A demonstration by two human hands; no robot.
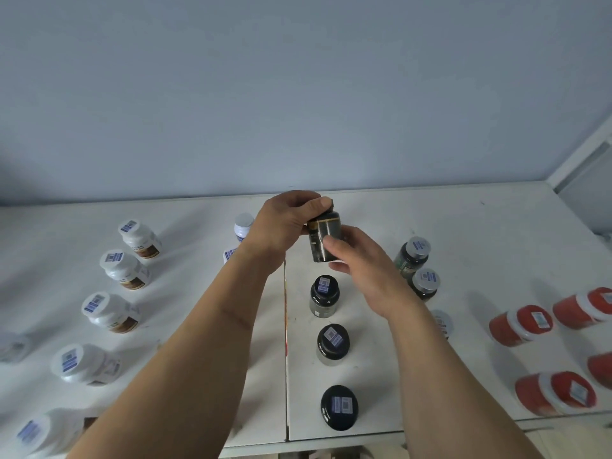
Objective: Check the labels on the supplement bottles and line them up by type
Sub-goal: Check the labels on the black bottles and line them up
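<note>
Both hands hold a dark bottle (324,238) with a gold band above the white table (463,226). My left hand (284,220) grips its cap end from above. My right hand (357,260) grips its lower body. Below it, three black-capped dark bottles (324,294) (332,342) (339,407) stand in a line toward me. Several white bottles (124,268) form a column on the left. Red bottles (520,324) lie at the right. Two dark bottles with grey caps (414,255) (425,283) stand right of my hands.
A white bottle with a blue label (242,226) stands behind my left wrist. A seam (286,326) runs between the two table tops. A pale bottle (13,346) sits at the far left edge. A plain wall rises behind the table.
</note>
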